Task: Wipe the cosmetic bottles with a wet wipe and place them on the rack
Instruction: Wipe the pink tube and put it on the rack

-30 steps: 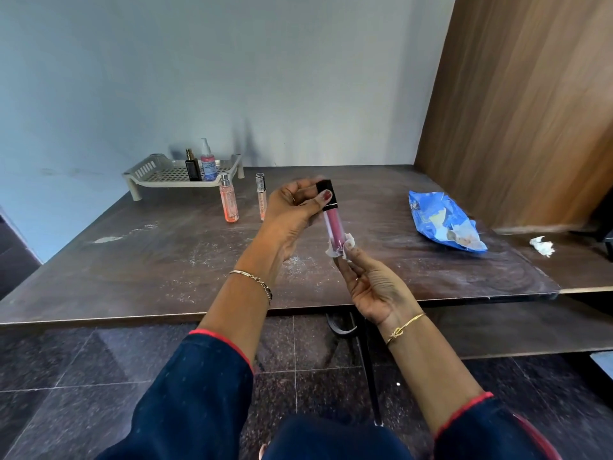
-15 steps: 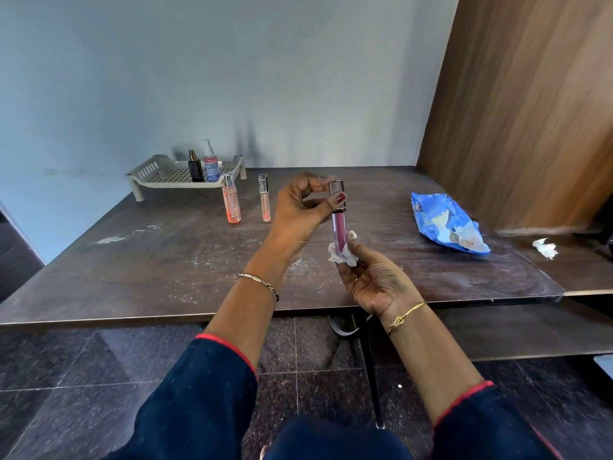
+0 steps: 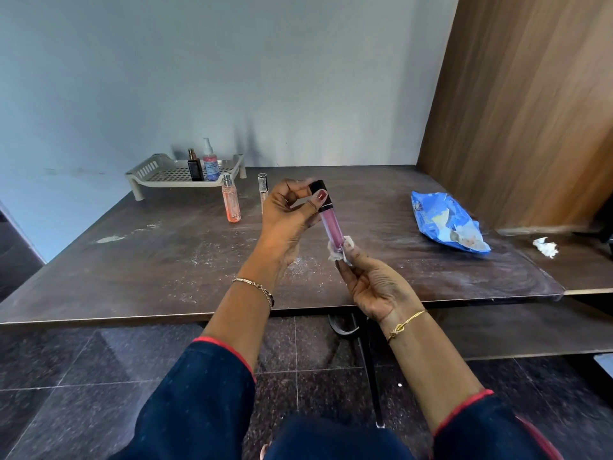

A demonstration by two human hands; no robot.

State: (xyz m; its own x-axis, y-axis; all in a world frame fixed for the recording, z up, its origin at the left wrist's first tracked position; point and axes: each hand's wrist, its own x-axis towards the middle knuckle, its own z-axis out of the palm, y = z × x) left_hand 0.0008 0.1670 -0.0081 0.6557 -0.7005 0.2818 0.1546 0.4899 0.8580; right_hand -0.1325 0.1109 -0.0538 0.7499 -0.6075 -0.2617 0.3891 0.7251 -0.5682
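She has the pink tube [image 3: 331,227] up in the air over the middle of the table [image 3: 132,260], nearer its front edge, and it touches nothing below. It tilts, with the black cap leaning up and to the left. Her left hand [image 3: 285,214] pinches the cap between thumb and curled fingers. Her right hand [image 3: 374,283] grips the wipe [image 3: 338,250], which is bunched round the tube's lower end, fingertips pressed against it.

The rack [image 3: 149,171] sits at the far left corner. Two bottles stand upright on its right part, touching or nearly so: a black bottle [image 3: 195,166] and a pump bottle [image 3: 211,164]. Just in front of the rack's right end, on the bare tabletop, stand an orange bottle [image 3: 231,204] and, a little to its right, a clear tube [image 3: 262,190], partly behind her left hand.

A blue pack [image 3: 444,220] lies near the right edge, its flap open. Beyond that edge, on the adjoining lower surface, lies a crumpled wipe [image 3: 545,247].
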